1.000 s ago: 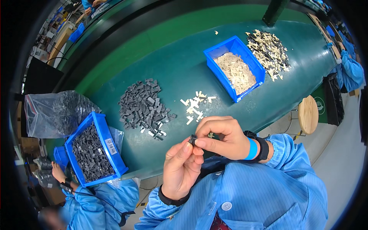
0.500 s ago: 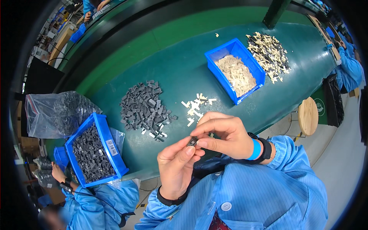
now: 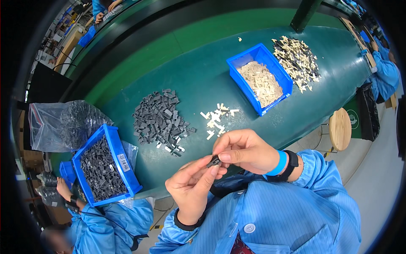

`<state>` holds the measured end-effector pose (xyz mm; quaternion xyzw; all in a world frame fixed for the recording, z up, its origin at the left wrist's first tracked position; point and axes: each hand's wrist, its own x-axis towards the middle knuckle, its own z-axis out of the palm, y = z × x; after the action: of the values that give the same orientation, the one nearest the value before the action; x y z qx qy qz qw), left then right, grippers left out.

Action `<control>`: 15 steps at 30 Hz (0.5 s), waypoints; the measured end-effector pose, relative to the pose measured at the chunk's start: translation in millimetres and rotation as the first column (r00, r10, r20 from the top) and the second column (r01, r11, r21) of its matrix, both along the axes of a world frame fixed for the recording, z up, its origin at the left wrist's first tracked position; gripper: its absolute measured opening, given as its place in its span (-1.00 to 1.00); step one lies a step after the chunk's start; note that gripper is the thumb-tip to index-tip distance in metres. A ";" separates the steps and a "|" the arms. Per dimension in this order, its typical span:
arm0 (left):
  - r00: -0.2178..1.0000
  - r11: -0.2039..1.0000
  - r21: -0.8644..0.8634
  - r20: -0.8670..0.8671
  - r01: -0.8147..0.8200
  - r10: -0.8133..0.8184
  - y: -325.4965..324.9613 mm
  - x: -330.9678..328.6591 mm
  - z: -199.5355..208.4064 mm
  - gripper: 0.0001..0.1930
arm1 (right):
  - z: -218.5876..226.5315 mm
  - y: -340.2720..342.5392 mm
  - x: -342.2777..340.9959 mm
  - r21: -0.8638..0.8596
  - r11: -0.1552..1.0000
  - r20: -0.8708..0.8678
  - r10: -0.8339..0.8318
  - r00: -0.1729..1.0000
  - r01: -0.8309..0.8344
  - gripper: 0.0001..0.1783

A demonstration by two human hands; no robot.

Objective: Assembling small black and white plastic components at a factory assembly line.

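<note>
A small black plastic part is held between both hands, above the near edge of the green table. My left hand pinches it from the left with thumb and forefinger. From the right, my right hand grips its other end with thumb and fingertips, partly hiding it. Just beyond my hands lies a small scatter of cream-coloured plastic pieces. A heap of dark grey plastic parts sits to its left, with a few shiny light pieces at its near edge.
A blue bin of cream pieces stands beyond, beside a mixed black-and-cream heap. At left are a blue bin of black parts and a clear plastic bag. A co-worker's hand is near that bin. A wooden stool stands right.
Both hands have shifted slightly: my left hand moved a little left and my right fingers drew lower around the black part. More of the part's dark side shows now.
</note>
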<state>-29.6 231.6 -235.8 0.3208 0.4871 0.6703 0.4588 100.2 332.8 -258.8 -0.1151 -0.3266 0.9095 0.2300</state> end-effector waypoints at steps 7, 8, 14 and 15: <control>0.993 0.994 -0.057 0.066 0.098 -0.094 -3.4 -3.9 0.4 -0.77 | -3.2 6.0 5.2 -0.066 0.991 0.113 0.124 0.986 -0.117 -0.88; 0.999 0.998 -0.046 -0.009 0.040 -0.041 -7.7 -9.5 0.3 -0.77 | -1.1 9.3 8.6 0.171 0.977 0.266 0.076 0.961 -0.125 -0.88; 0.668 0.813 0.072 -0.530 -0.578 0.522 -37.5 -79.1 17.8 -0.79 | -10.5 31.5 44.2 0.944 -0.068 0.223 -0.588 0.777 -0.322 -0.84; 0.560 0.746 0.123 -0.584 -0.655 0.588 -50.4 -100.0 17.2 -0.78 | -15.6 29.1 45.3 0.937 -0.078 0.241 -0.565 0.789 -0.342 -0.83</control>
<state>-129.6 181.2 -218.6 0.2941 0.7207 0.6268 0.0345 145.6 361.9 -274.5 -0.2152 -0.9205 0.2537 0.2051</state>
